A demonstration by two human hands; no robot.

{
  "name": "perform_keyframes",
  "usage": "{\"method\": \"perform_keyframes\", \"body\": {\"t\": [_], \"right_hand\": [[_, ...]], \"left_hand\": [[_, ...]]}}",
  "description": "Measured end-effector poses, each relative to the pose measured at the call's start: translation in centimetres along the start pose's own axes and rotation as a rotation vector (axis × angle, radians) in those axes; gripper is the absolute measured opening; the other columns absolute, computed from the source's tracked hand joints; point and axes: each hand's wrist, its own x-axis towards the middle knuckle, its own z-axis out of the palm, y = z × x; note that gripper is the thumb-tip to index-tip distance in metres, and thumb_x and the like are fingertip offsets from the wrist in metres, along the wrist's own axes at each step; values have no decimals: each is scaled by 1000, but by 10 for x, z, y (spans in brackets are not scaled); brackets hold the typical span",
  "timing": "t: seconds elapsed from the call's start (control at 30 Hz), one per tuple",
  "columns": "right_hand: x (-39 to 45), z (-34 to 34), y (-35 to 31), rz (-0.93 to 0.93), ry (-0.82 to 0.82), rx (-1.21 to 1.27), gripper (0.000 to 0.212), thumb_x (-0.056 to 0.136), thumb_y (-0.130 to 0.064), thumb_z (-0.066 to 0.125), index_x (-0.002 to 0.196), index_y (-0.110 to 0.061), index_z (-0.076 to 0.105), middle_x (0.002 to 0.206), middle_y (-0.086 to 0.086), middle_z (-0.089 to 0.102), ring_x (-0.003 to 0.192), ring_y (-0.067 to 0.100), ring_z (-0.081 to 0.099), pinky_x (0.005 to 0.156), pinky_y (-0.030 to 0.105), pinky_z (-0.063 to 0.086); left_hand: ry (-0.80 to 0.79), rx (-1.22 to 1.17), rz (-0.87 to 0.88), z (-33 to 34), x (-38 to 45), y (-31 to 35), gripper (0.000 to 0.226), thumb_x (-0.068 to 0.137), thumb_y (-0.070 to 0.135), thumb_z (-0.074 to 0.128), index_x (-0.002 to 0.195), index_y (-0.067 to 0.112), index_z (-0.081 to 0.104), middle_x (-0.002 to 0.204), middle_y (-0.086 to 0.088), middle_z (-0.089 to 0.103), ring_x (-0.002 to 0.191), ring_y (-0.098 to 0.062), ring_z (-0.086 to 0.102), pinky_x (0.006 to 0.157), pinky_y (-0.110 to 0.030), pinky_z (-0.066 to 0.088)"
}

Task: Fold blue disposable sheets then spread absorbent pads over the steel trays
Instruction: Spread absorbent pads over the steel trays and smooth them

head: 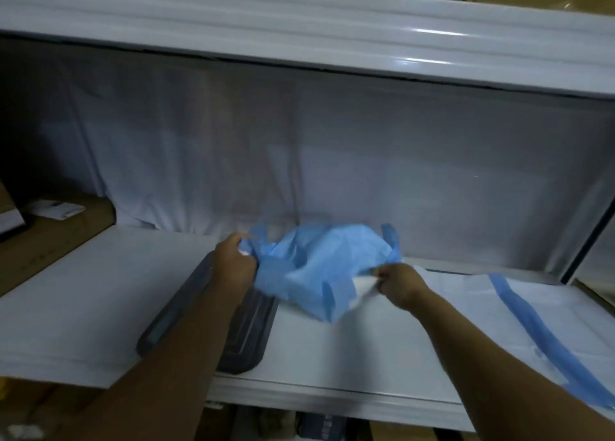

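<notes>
A crumpled blue disposable sheet [324,267] hangs between both my hands above a white shelf surface [83,307]. My left hand [233,261] grips its left edge with curled fingers. My right hand [399,282] pinches its right edge, where a white underside shows. A white pad with a blue border strip [539,334] lies flat on the shelf at the right. The sheet is loosely bunched, with corners sticking up at both ends.
A dark grey flat tray-like object [246,337] lies on the shelf under my left forearm. A white cloth [299,161] hangs across the back. An upper shelf edge [299,31] juts overhead. Cardboard boxes [50,241] sit at the left.
</notes>
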Motion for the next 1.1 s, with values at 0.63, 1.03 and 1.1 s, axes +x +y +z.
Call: {"method": "perform_keyframes", "body": {"t": [0.63, 1.03, 1.1], "right_hand": [[-57, 123, -40, -62, -438, -383, 58, 98, -54, 21, 150, -35, 7, 160, 1, -6, 147, 26, -2, 115, 56, 7], [-41, 146, -68, -9, -301, -428, 65, 94, -58, 25, 148, -21, 22, 158, 6, 5, 146, 23, 7, 114, 51, 15], [-45, 154, -74, -2, -241, -450, 63, 94, -59, 21, 140, -19, 38, 147, 8, 29, 138, 24, 27, 109, 48, 26]], "left_hand": [[-27, -96, -428, -48, -26, -59, 50, 78, 37, 70, 116, 5, 64, 111, -15, 66, 103, -33, 63, 92, -46, 49], [184, 55, -337, -79, -8, -62, 52, 75, -1, 58, 126, 8, 59, 136, -12, 54, 124, -27, 51, 109, -34, 38], [119, 66, -313, -83, -7, -57, 68, 66, 10, 58, 134, 10, 52, 141, -11, 48, 129, -26, 46, 112, -35, 35]]}}
